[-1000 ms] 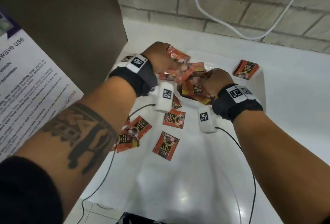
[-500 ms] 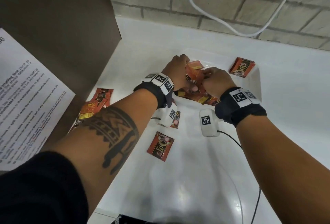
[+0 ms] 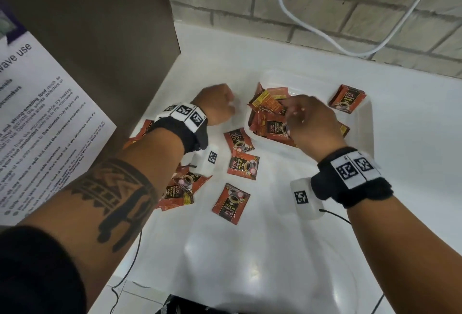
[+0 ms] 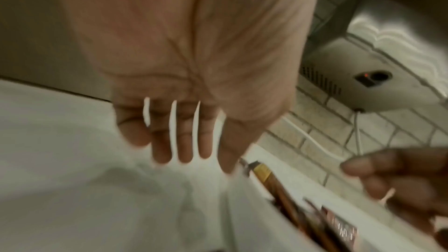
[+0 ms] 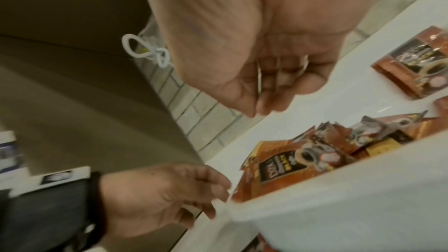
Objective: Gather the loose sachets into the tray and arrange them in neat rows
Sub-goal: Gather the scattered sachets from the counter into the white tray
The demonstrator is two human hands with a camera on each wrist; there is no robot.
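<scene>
The right hand (image 3: 308,120) hung over the heap in the tray, its fingers bent downward and gripping nothing that showed. The left hand (image 3: 217,105) hovered just outside the tray's left wall, empty, fingers loosely extended in the left wrist view. The white tray (image 3: 363,123) held a jumbled pile of red sachets (image 3: 268,113) at its left end — overlapping, some tilted on edge — and one sachet (image 3: 347,98) lay flat near its far right corner. Outside, on the white counter (image 3: 275,251), loose sachets (image 3: 242,166) lay scattered near the tray — more under the left forearm.
</scene>
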